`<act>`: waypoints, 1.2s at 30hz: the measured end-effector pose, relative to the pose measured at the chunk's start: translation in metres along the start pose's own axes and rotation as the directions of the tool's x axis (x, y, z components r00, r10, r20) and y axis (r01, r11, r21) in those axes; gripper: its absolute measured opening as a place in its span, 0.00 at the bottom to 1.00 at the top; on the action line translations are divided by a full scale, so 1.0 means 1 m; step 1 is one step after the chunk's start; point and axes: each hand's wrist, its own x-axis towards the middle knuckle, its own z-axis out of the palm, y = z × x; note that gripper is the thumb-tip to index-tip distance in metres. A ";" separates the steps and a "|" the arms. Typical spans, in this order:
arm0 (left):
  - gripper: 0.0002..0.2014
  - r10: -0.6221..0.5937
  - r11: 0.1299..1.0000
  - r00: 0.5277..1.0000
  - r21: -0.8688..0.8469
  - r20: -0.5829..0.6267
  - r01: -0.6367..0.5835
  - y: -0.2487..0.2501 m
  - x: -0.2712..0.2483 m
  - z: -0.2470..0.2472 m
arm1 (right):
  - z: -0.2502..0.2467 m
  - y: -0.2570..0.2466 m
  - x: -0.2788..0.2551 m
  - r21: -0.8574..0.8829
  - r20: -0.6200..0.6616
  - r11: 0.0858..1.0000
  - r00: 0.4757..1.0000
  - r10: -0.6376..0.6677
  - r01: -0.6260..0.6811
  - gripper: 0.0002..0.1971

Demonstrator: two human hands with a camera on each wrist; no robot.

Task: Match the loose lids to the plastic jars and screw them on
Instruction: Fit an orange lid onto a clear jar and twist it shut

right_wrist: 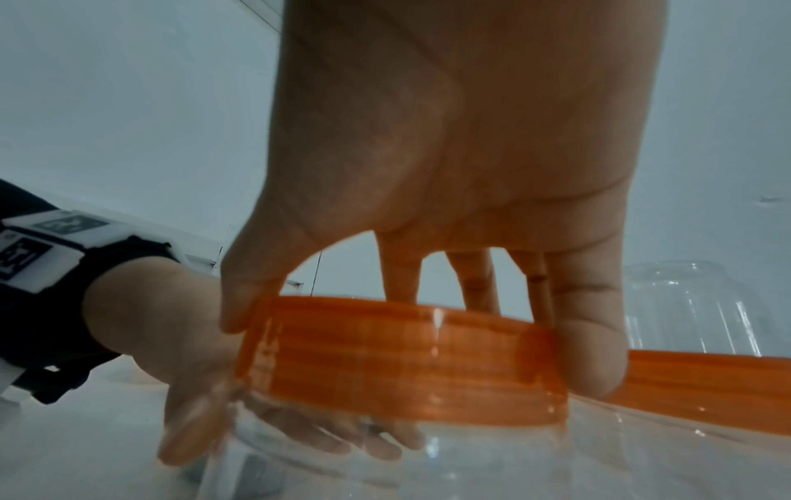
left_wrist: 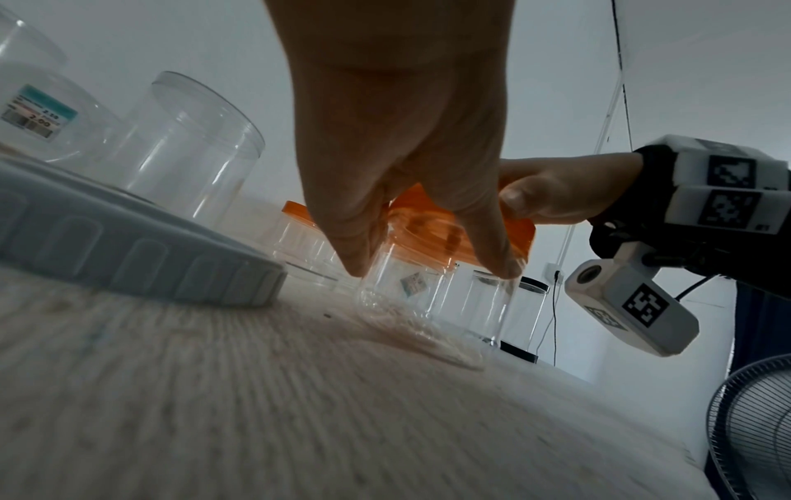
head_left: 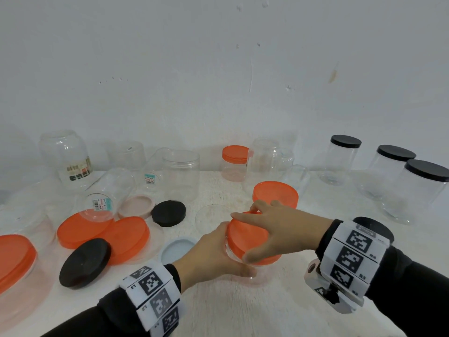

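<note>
A clear plastic jar (head_left: pixel 245 276) stands near the table's front, with an orange lid (head_left: pixel 247 237) sitting on its mouth. My left hand (head_left: pixel 213 254) wraps the jar's body (left_wrist: pixel 432 301) from the left. My right hand (head_left: pixel 274 229) reaches over from the right, thumb and fingers curled round the lid's rim (right_wrist: pixel 402 358). In the right wrist view the left hand's fingers (right_wrist: pixel 342 439) show through the clear jar wall (right_wrist: pixel 428 473).
Loose orange lids (head_left: pixel 104 232), black lids (head_left: pixel 85 262), a pink lid (head_left: pixel 136 205) and a pale blue lid (head_left: pixel 177 249) lie to the left among open clear jars (head_left: pixel 181 173). Another orange-lidded jar (head_left: pixel 275 194) stands just behind. Black-lidded jars (head_left: pixel 393 171) stand at the right.
</note>
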 end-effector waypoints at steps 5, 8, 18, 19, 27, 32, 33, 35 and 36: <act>0.50 -0.005 1.000 1.000 -0.027 -0.003 0.004 -0.001 -0.001 0.000 | 0.007 -0.004 -0.003 -0.012 -0.058 1.000 0.998 0.022 -0.023 0.47; 0.52 -0.011 1.000 1.000 -0.029 0.000 0.011 -0.002 -0.001 0.000 | 0.011 -0.008 -0.005 -0.023 -0.083 0.998 0.995 0.048 -0.050 0.47; 0.51 -0.033 0.999 0.999 0.009 0.003 0.033 0.003 -0.004 0.000 | 0.020 -0.017 -0.010 -0.059 -0.162 0.994 0.984 0.081 -0.091 0.46; 0.51 -0.034 0.999 0.999 0.015 0.007 0.034 0.004 -0.004 0.000 | 0.020 -0.016 -0.010 -0.057 -0.163 0.995 0.984 0.077 -0.087 0.45; 0.49 -0.016 0.995 0.999 0.097 0.050 0.011 0.012 -0.001 -0.006 | 0.012 0.004 -0.011 0.079 -0.129 0.996 0.991 -0.020 0.030 0.45; 0.49 -0.020 0.996 0.995 0.085 0.095 0.012 0.011 -0.002 -0.011 | -0.007 0.045 -0.011 0.276 -0.452 0.949 0.892 -0.012 0.153 0.27; 0.48 -0.019 0.996 0.994 0.093 0.108 0.009 0.011 -0.003 -0.013 | -0.010 0.058 -0.009 0.278 -0.508 0.949 0.861 0.015 0.148 0.22; 0.48 -0.026 0.995 0.989 0.101 0.143 0.012 0.012 -0.004 -0.017 | -0.013 0.085 -0.001 0.289 -0.555 0.953 0.828 0.085 0.096 0.17; 0.48 -0.033 0.995 0.987 0.096 0.159 0.018 0.013 -0.005 -0.020 | -0.013 0.099 0.003 0.297 -0.551 0.953 0.825 0.123 0.056 0.16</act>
